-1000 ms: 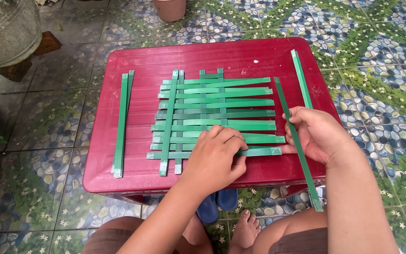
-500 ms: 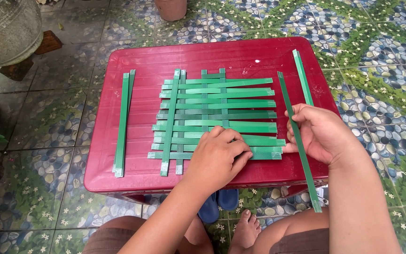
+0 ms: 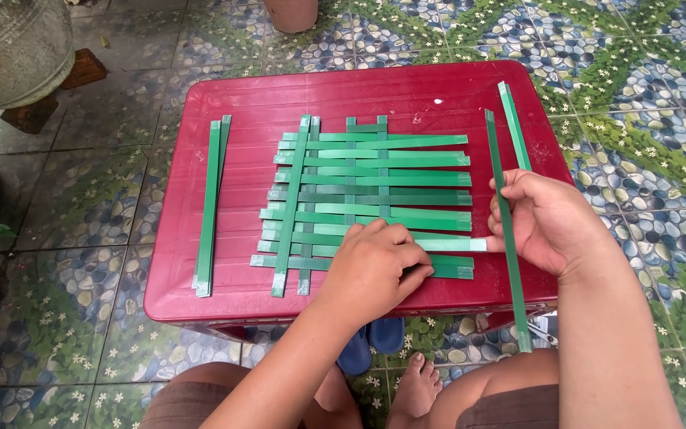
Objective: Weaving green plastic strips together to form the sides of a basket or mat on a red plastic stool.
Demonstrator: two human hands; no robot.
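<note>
Right hand [image 3: 549, 222] closed around a long green strip [image 3: 504, 230], left hand [image 3: 379, 266] flat, fingers spread, on the woven mat [image 3: 359, 183]; spare strips [image 3: 210, 202] well apart.

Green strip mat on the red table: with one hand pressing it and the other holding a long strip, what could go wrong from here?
1. The woven mat looks loose; only the left hand pins its near edge, so the far strips could slide apart.
2. The long strip in the right hand overhangs the red table toward the knee and might bend or catch.
3. The pale strip end sticking out of the mat's right side near the right hand could get pulled out.
</note>
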